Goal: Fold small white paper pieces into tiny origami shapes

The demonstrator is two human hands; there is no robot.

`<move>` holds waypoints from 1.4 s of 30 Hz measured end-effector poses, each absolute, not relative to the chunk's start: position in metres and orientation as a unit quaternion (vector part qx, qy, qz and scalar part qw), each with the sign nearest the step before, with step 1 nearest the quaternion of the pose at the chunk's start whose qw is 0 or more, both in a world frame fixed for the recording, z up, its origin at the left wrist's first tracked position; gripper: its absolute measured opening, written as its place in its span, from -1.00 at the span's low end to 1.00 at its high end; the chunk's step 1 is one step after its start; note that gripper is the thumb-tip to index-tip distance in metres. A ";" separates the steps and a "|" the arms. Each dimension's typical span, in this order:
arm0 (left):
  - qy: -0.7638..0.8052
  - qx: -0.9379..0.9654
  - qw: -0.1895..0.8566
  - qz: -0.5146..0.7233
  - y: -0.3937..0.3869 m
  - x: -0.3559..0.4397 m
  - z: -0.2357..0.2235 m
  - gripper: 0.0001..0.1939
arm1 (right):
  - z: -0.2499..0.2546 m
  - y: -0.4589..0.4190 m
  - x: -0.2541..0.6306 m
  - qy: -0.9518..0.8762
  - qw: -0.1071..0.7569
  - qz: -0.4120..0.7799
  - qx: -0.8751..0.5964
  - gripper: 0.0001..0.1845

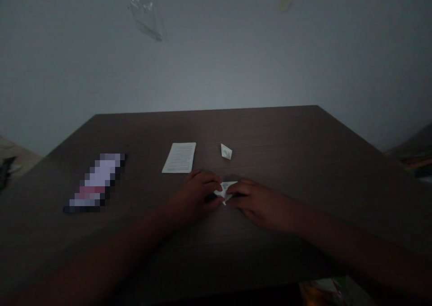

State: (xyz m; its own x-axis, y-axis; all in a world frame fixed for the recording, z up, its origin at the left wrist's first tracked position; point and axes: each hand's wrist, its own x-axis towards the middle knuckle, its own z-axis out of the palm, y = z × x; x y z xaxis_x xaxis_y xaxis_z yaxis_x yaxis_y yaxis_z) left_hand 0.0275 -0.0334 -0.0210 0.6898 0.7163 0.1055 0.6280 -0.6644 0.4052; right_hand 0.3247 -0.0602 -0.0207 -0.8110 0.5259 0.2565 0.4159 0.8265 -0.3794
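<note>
A small piece of folded white paper is pinched between my two hands, low over the dark table. My left hand has its thumb and fingertips closed on the paper's left side. On the right side, my right hand grips it with thumb and fingers. The fingers cover part of the paper, so its full shape is hidden. Just beyond the hands lies another small folded white paper. A stack of printed paper sheets rests a little past my left hand.
The brown table reaches back to a grey wall. At the left lies a phone with a blurred-out screen. A clear plastic bag hangs on the wall. Something colourful shows below the table's front edge.
</note>
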 end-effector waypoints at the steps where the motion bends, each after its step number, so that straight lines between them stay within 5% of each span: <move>1: 0.373 0.903 0.171 0.130 -0.034 0.028 -0.021 -0.83 | -0.021 -0.060 0.325 -0.940 0.178 0.153 -0.248 -0.61; 30: 0.407 0.879 0.220 0.117 -0.036 0.028 -0.018 -0.79 | -0.018 -0.068 0.326 -0.948 0.136 0.086 -0.276 -0.70; 42: 0.393 0.884 0.217 0.127 -0.033 0.028 -0.022 -0.83 | -0.022 -0.071 0.325 -0.951 0.101 0.096 -0.278 -0.54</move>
State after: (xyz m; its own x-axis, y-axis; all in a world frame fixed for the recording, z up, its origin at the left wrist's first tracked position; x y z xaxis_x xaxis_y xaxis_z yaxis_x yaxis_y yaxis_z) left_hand 0.0282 -0.0331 -0.0216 0.6584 0.7507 0.0543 0.6403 -0.5966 0.4838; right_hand 0.3245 -0.0707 -0.0219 -0.8254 0.5471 0.1394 0.5084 0.8276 -0.2381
